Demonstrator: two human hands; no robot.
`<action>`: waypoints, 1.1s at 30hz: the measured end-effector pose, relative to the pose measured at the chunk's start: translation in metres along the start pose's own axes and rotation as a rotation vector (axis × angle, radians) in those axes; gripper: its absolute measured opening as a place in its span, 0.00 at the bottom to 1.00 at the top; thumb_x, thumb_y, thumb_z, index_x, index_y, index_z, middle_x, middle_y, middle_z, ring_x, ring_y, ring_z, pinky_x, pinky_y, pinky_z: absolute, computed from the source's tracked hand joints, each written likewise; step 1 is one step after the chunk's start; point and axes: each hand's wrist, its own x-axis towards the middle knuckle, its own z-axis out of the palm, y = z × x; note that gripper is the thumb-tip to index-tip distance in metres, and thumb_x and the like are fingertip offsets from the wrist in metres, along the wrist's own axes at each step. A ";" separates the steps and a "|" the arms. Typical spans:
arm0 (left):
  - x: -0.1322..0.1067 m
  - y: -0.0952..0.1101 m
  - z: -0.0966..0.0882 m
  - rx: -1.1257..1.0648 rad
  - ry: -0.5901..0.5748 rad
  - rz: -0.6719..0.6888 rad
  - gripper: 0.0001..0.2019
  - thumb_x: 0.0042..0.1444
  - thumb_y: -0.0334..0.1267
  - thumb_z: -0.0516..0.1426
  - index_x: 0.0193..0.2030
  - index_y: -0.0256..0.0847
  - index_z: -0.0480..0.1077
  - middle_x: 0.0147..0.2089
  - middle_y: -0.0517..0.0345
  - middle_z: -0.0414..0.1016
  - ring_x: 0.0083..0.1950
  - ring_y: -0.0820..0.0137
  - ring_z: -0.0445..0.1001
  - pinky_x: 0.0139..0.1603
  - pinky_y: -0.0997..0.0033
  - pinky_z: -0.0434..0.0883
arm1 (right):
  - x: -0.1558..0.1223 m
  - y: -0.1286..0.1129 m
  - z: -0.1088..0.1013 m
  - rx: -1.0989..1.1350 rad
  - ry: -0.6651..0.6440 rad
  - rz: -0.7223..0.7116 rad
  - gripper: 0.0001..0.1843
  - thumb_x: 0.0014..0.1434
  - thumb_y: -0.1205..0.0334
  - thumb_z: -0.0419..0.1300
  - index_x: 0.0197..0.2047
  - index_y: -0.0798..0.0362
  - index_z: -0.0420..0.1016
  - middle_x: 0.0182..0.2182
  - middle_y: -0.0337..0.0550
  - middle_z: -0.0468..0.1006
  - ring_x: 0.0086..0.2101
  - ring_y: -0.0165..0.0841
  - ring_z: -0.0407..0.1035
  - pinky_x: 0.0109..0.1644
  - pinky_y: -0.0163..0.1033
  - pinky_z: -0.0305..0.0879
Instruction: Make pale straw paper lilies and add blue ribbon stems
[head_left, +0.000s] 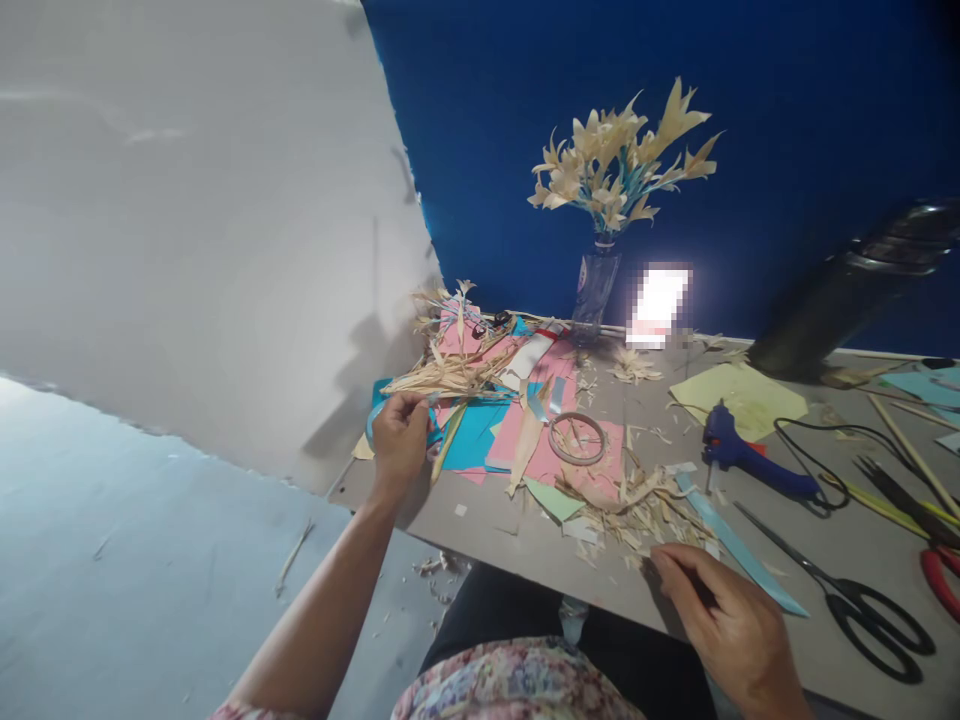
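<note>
My left hand [400, 437] reaches to the table's left end, fingers closed on a pale blue ribbon [375, 415] beside a heap of dried straw leaves [450, 375]. Blue and pink paper sheets [517, 425] lie just to its right. My right hand [724, 620] rests near the table's front edge, fingers curled, fingertips by a pile of straw scraps [637, 510] and a long blue paper strip [739, 550]. Whether it holds anything I cannot make out.
On the grey table [825, 540] lie a tape ring [576, 438], a blue glue gun [750, 460] with its black cord, black scissors [862, 595], yellow paper [739, 395] and sticks. A vase of straw flowers [619, 175] stands against the blue wall, a dark cylinder [855, 295] at right.
</note>
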 end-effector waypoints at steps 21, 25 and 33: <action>-0.084 0.026 -0.104 0.566 -1.181 -0.052 0.14 0.64 0.43 0.52 0.34 0.43 0.77 0.30 0.57 0.79 0.33 0.67 0.76 0.36 0.72 0.69 | -0.004 -0.002 -0.003 0.033 0.003 0.117 0.11 0.67 0.57 0.58 0.35 0.50 0.78 0.24 0.40 0.83 0.24 0.33 0.78 0.34 0.34 0.73; -0.087 0.037 -0.075 0.461 -0.971 0.032 0.17 0.67 0.45 0.48 0.35 0.42 0.74 0.28 0.59 0.76 0.30 0.69 0.73 0.34 0.71 0.68 | -0.004 -0.003 -0.003 0.044 0.000 0.133 0.12 0.68 0.57 0.58 0.35 0.50 0.78 0.25 0.40 0.83 0.24 0.32 0.77 0.35 0.34 0.73; -0.091 0.029 0.009 0.518 -0.656 0.448 0.11 0.65 0.40 0.50 0.38 0.42 0.73 0.39 0.50 0.77 0.45 0.60 0.75 0.48 0.62 0.70 | -0.001 -0.004 -0.003 0.043 0.013 0.147 0.13 0.67 0.57 0.57 0.34 0.51 0.78 0.25 0.40 0.83 0.24 0.32 0.77 0.34 0.34 0.73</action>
